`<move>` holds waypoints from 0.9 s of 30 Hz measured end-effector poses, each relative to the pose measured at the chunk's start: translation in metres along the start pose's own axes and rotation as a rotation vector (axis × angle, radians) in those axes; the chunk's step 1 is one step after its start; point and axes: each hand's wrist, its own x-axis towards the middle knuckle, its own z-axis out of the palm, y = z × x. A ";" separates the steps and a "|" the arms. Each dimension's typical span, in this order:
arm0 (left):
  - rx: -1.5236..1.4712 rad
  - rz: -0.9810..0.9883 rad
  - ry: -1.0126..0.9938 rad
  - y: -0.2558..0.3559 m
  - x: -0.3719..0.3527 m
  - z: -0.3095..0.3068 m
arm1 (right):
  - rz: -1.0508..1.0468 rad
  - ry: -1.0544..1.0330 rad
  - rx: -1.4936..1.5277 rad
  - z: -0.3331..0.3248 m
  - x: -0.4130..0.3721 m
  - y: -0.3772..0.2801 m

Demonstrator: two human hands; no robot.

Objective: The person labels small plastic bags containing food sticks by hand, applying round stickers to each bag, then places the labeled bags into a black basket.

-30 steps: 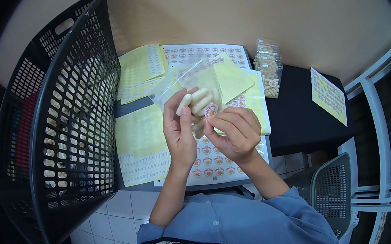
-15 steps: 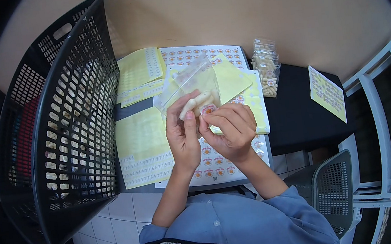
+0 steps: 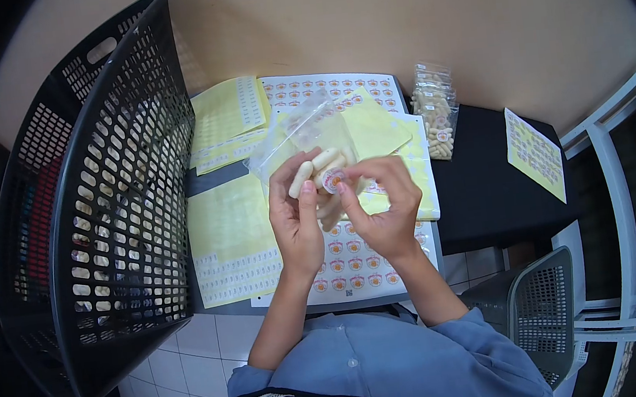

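My left hand [image 3: 298,228] is wrapped round a clear plastic bag [image 3: 303,130] of pale, oblong pieces [image 3: 325,159], its thumb pressing on the front. The bag's flat top part leans up and away to the left. A round sticker with an orange and red print [image 3: 333,180] lies on the bag's front. My right hand [image 3: 385,207] is at the bag's right side, the thumb tip against the sticker and the curled index finger by the bag's edge; its outer fingers are slightly blurred. Below the hands, a sheet of matching round stickers [image 3: 356,262] lies on the table.
A tall black mesh basket [image 3: 124,164] filled with packed goods stands at the left. Yellow label sheets [image 3: 231,223] cover the table's left part. Filled bags [image 3: 436,120] lie in a row on the black cloth [image 3: 479,181], near another yellow sheet [image 3: 534,152]. A grey basket [image 3: 539,307] is lower right.
The right thumb has moved up onto the sticker and the right fingers have shifted from over it toward the bag's right edge. The bag's top has tilted slightly.
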 end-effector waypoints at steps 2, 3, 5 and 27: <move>-0.021 -0.022 -0.011 0.001 -0.001 0.001 | 0.099 0.031 0.055 -0.002 0.002 0.001; -0.043 -0.044 -0.024 0.002 -0.002 0.002 | 0.200 0.064 0.107 -0.004 0.002 0.001; -0.043 -0.042 -0.038 0.007 -0.002 0.005 | 0.266 -0.025 0.175 -0.004 -0.002 0.009; -0.037 -0.249 -0.018 0.009 0.000 0.006 | 0.589 -0.129 0.634 -0.006 0.002 0.006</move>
